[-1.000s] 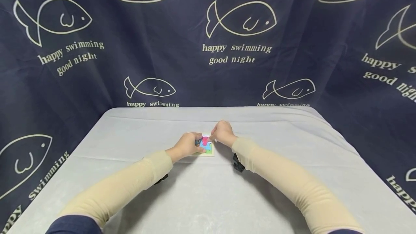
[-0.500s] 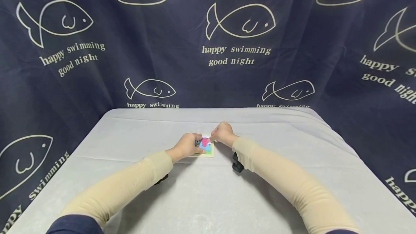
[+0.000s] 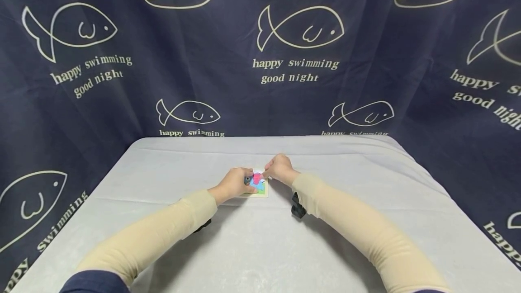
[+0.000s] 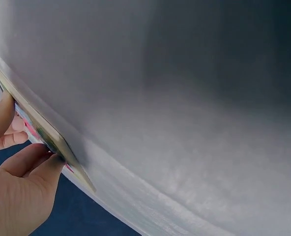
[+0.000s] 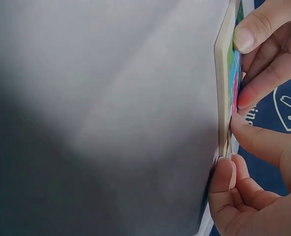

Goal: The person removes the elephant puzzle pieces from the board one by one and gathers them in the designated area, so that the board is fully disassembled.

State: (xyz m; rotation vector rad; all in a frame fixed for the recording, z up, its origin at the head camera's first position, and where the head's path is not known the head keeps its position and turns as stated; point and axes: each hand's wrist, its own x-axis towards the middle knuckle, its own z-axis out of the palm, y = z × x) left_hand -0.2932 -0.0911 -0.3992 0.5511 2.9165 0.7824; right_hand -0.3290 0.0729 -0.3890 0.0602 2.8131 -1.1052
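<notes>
A small jigsaw puzzle board [image 3: 258, 184] with a pale wooden frame lies on the table, its picture pink, blue, green and grey. My left hand [image 3: 233, 181] grips its left side, thumb over the near edge and fingers reaching to the far side. At the right edge is my right hand [image 3: 280, 167], thumb on the picture and other fingers curled beside the frame. Seen from low down in the right wrist view, the wooden frame edge [image 5: 221, 83] stands side-on, both hands meeting over the pink part. The left wrist view has the board's edge [image 4: 62, 140] behind the fingers.
A pale grey cloth covers the table [image 3: 260, 243]. Behind and beside it hangs a dark blue curtain [image 3: 240, 35] printed with fish and lettering. A black wrist mount [image 3: 298, 207] sits under the right forearm.
The head view has tilted a little, so everything sits slightly lower in it. Both hands stay at the puzzle with only tiny movement.
</notes>
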